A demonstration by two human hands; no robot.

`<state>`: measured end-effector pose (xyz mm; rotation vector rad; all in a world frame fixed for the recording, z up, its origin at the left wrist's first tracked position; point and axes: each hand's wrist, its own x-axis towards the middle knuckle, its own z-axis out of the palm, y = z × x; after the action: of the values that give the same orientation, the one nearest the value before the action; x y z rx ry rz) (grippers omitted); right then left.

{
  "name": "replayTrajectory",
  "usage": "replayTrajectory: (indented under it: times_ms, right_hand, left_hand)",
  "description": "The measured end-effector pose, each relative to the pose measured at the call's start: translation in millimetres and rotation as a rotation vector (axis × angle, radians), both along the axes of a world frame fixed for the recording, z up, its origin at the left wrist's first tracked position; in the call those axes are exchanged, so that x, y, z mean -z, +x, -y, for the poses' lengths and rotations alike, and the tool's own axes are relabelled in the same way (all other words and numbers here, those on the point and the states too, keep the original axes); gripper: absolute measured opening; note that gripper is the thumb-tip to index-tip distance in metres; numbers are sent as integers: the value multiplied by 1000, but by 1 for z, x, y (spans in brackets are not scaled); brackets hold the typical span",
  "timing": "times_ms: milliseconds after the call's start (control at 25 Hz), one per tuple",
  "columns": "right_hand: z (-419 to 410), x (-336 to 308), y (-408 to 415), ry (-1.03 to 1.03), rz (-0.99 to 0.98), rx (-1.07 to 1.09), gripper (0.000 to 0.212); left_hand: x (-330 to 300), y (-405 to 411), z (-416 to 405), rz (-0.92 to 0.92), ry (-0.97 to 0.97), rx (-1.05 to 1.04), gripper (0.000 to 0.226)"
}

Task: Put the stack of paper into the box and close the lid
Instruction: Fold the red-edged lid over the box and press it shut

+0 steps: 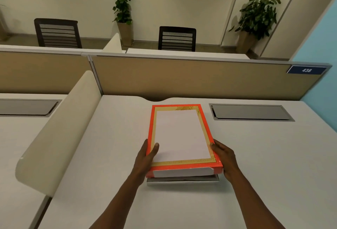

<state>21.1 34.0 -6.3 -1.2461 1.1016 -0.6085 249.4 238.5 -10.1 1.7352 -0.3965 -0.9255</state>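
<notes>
At a white office desk (255, 155), we hold an orange-rimmed lid (182, 165) by its two long sides, near corners raised a little above the pale box base (183, 178) whose front edge shows just beneath. From the left: a cream curved divider (54, 137) fences off the neighbouring desk; our left hand (145, 157) wraps the lid's left edge, thumb laid on its top, fingers hidden below; our right hand (225, 157) clamps the opposite edge in the same way. We judge the matched grip is there to keep the lid level and square over the base as it settles. The stack of paper is not visible; we take it to lie inside the box, under the lid. Further right, a grey cable hatch (249, 113) sits flush in the desktop.
</notes>
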Motion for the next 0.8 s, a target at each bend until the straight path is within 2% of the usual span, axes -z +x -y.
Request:
replayTrajectory:
  times_ms: [280, 440, 640, 800]
  right_hand:
    - [-4, 25, -5, 18, -53, -16, 37]
    - [-7, 28, -4, -2, -84, -20, 34]
    - [-15, 30, -6, -123, -249, -78, 40]
    - [-20, 32, -5, -229, -414, -119, 46]
  left_hand:
    - [4, -9, -5, 64, 41, 70, 102]
    - [10, -11, -5, 123, 67, 87, 94]
    - [18, -15, -8, 174, 109, 86, 85]
    - [30, -18, -14, 227, 116, 98, 69]
